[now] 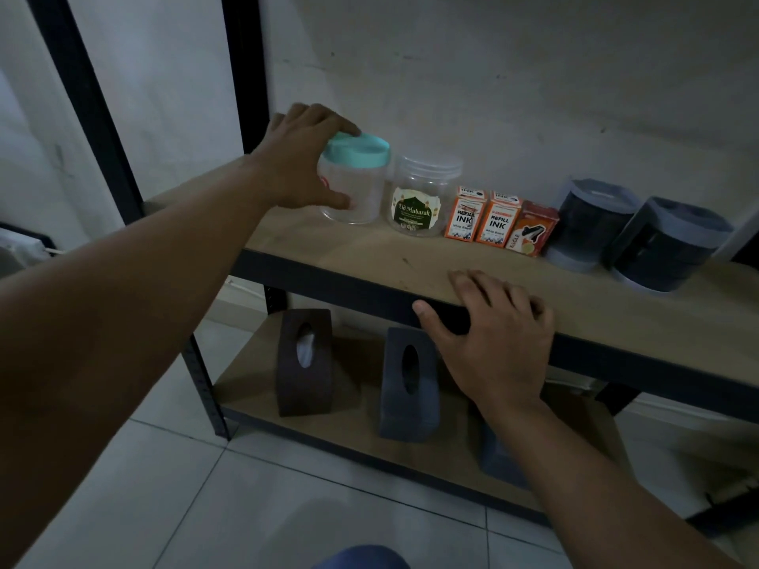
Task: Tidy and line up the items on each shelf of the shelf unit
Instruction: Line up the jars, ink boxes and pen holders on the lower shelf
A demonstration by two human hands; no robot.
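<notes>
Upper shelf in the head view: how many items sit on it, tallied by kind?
Clear jars: 2, the teal-lidded jar gripped by the left hand and the labelled jar.
Refill ink boxes: 2.
Red box: 1.
Dark round containers: 2.
Total: 7.

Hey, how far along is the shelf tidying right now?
Done: the clear jar, ink boxes and dark containers already stand in a row. In hand: the left hand grips the teal-lidded jar; the right hand rests on the shelf edge. Left: the tissue holders below look uneven.
</notes>
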